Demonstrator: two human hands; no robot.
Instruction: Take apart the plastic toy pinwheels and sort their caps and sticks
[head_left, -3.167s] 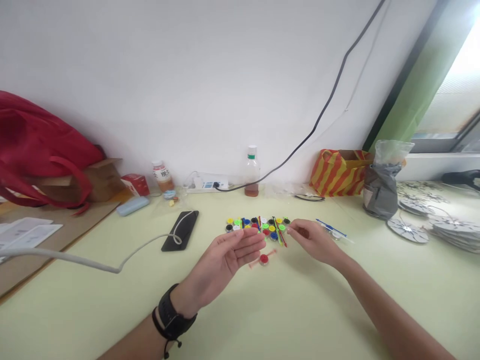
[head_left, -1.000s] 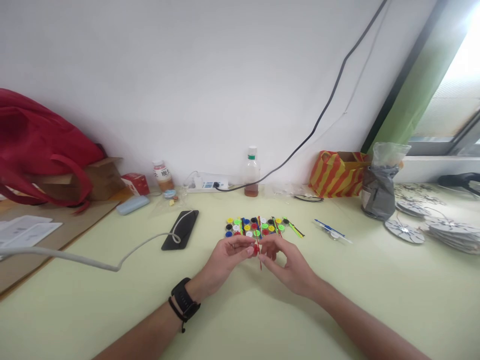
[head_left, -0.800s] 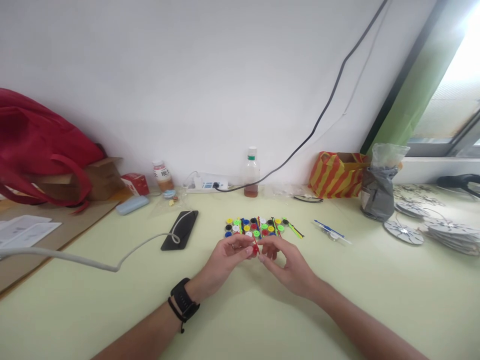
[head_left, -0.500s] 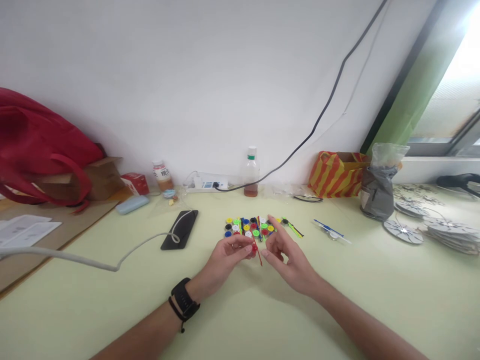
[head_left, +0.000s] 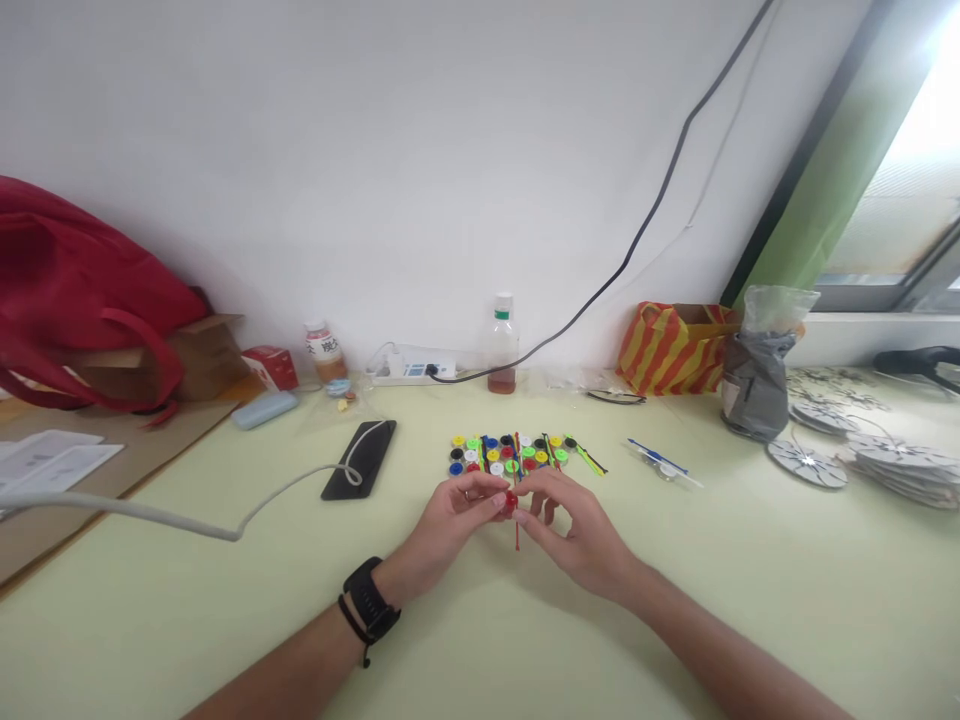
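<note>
A small round red piece [head_left: 511, 502] is pinched between the thumb and fingers of my left hand [head_left: 461, 512]. A thin red stick [head_left: 517, 537] with a knobbed end runs through or against it, pointing toward me. My right hand [head_left: 574, 515] has its thumb and index finger closed in on the stick beside the red piece; its exact grip is partly hidden. Just beyond both hands lie rows of small round pieces [head_left: 541, 456] in yellow, green, blue, black, white and red. Thin coloured sticks [head_left: 587, 457] lie among them and at their right.
A black phone [head_left: 360, 460] with a grey cable lies at left. A blue-and-white stick piece [head_left: 658, 457] and a stack of grey discs [head_left: 900, 455] are at right. Against the wall stand a bottle [head_left: 502, 345], a power strip [head_left: 412, 367] and a striped bag [head_left: 675, 348].
My right hand has moved left and closed in on the red stick. The stick has turned from slanted to nearly straight toward me. My left hand stays almost still.
</note>
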